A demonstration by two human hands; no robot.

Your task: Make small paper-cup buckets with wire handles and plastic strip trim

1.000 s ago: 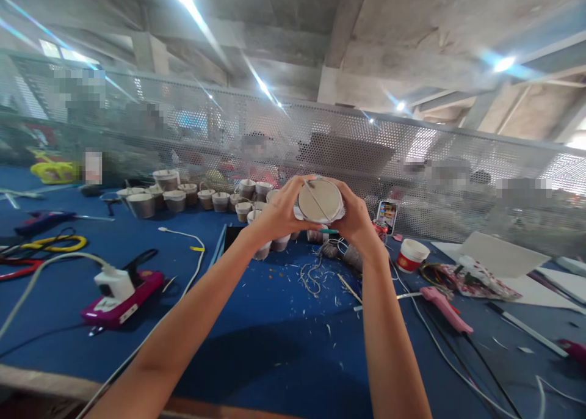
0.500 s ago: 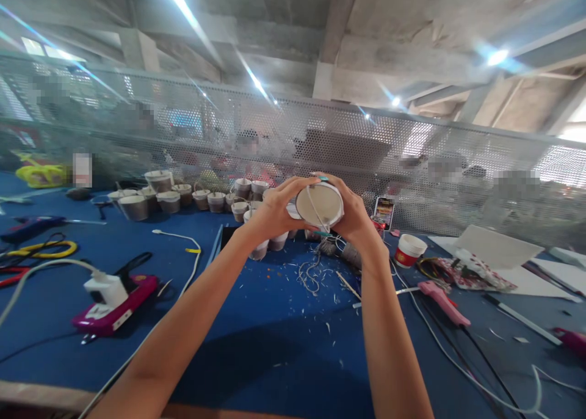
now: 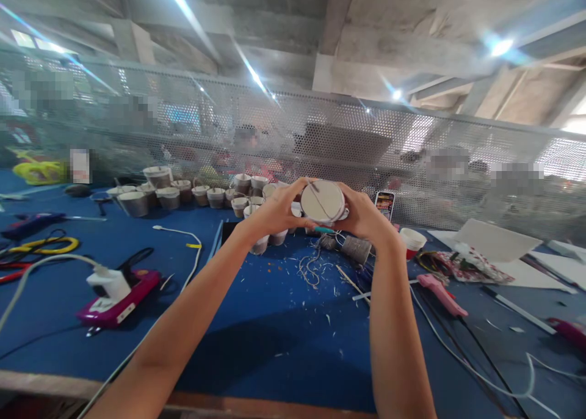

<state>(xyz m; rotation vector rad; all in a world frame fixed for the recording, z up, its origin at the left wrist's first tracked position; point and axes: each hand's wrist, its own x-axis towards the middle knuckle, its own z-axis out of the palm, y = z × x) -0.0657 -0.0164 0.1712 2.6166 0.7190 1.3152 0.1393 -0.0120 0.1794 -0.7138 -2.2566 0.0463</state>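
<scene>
Pail (image 3: 323, 201), one: raised off the table (image 3: 274, 379), clamped between my left hand (image 3: 284, 210) and right hand (image 3: 361, 213), one at each side. Its round face is tipped toward me, presumably for viewing; the two-sided hold probably steadies it at that tilt. A thin handle crosses the face aslant.

Pails, many: grouped beyond and left of my left hand, some behind its fingers; seemingly pushed back so the near surface serves for work. One (image 3: 158, 176) sits higher than its neighbours.

Twine (image 3: 356, 249), one roll: lying below my right hand, within easy reach; loose strands (image 3: 309, 269) below the pail.

Glue gun (image 3: 439, 294), pink: right of my right forearm, likely parked there for that hand.

Phone (image 3: 385, 205), upright: just past my right hand, screen facing me.

Cup (image 3: 413, 239), white and red: right of my right wrist, partly covered by it.

Obscured: the pail's far side and most of my right fingertips. Unclear: the face's depth, and a teal sliver (image 3: 323, 229) beneath the pail. Faces behind the mesh (image 3: 357, 116): blurred out.
</scene>
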